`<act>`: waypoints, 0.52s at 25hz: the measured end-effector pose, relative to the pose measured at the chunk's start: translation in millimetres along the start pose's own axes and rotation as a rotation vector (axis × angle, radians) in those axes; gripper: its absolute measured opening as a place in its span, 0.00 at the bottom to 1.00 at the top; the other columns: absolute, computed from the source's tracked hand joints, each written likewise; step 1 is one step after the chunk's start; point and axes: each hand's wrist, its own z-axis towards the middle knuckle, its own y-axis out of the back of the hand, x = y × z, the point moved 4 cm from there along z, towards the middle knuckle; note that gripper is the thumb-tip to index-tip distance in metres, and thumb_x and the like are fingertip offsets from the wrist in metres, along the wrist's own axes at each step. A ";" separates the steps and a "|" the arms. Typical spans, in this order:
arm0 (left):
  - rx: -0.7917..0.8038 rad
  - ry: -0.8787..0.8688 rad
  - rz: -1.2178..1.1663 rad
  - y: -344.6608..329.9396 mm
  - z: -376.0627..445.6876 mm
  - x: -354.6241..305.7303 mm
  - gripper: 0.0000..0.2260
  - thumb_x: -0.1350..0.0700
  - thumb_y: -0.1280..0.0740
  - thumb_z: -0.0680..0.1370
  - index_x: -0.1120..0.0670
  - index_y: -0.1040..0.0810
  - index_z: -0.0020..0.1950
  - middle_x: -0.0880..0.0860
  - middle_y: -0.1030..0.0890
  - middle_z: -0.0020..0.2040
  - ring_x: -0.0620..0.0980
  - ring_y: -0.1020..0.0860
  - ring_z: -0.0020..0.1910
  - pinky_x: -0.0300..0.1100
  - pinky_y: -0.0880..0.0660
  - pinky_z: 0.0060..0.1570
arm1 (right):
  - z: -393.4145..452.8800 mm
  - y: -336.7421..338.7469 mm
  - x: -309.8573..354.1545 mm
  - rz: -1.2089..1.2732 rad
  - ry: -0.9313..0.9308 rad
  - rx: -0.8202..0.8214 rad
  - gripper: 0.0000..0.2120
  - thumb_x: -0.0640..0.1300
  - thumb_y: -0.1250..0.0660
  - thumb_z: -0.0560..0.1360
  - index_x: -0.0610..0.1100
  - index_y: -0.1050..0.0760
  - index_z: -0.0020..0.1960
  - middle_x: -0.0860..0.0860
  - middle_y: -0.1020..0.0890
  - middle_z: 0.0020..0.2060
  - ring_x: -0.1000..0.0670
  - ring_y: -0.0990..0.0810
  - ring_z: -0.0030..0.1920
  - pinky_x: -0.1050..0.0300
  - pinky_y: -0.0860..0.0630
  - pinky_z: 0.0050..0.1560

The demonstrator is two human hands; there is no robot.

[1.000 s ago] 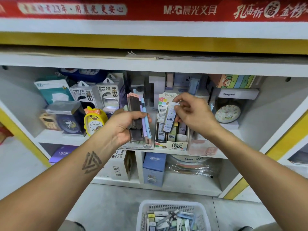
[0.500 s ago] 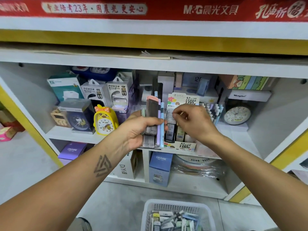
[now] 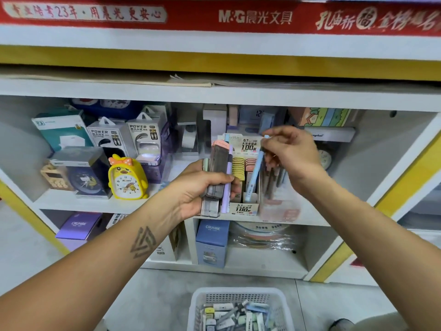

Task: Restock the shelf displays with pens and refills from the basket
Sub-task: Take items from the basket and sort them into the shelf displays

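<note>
My left hand (image 3: 202, 187) grips a bundle of refill cases and pens (image 3: 218, 168) upright in front of the shelf. My right hand (image 3: 292, 154) pinches the top of a light blue pen (image 3: 254, 173), which hangs slanted over the cardboard lead-refill display box (image 3: 243, 207) and beside a clear pen holder (image 3: 276, 201). The pen's lower tip is near the display box's right end. A white mesh basket (image 3: 238, 292) with several refill cases and pens stands on the floor below.
On the shelf to the left stand a yellow chick alarm clock (image 3: 126, 179), power bank boxes (image 3: 145, 137) and a dark clock box (image 3: 81, 173). A round clock (image 3: 325, 159) sits behind my right hand. Blue (image 3: 211, 242) and purple (image 3: 80, 226) boxes fill the lower shelf.
My right hand has left the refill display box and now holds a light blue pen that was in the left-hand bundle. The view has shifted slightly.
</note>
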 end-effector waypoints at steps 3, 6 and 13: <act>0.019 0.018 -0.007 -16.1 5.0 6.3 0.12 0.72 0.29 0.72 0.63 0.21 0.54 0.67 0.16 0.47 0.60 0.15 0.41 0.47 0.19 0.38 | 5.8 42.8 5.3 -0.361 0.167 -0.146 0.09 0.36 0.31 0.74 0.50 0.22 0.48 0.55 0.24 0.31 0.53 0.25 0.31 0.57 0.26 0.35; 0.029 0.032 -0.022 -31.3 8.9 13.1 0.11 0.72 0.29 0.71 0.63 0.20 0.52 0.67 0.16 0.46 0.60 0.15 0.40 0.48 0.19 0.37 | 2.3 63.9 1.7 -0.735 0.297 -0.153 0.09 0.41 0.32 0.75 0.49 0.24 0.54 0.56 0.22 0.34 0.53 0.22 0.36 0.59 0.27 0.40; 0.065 0.053 -0.013 -51.0 12.4 23.8 0.12 0.72 0.29 0.71 0.64 0.20 0.54 0.68 0.17 0.48 0.60 0.16 0.42 0.50 0.17 0.43 | 2.3 73.1 -21.7 -0.982 0.304 -0.008 0.05 0.42 0.35 0.81 0.43 0.28 0.55 0.42 0.16 0.43 0.39 0.18 0.44 0.42 0.20 0.45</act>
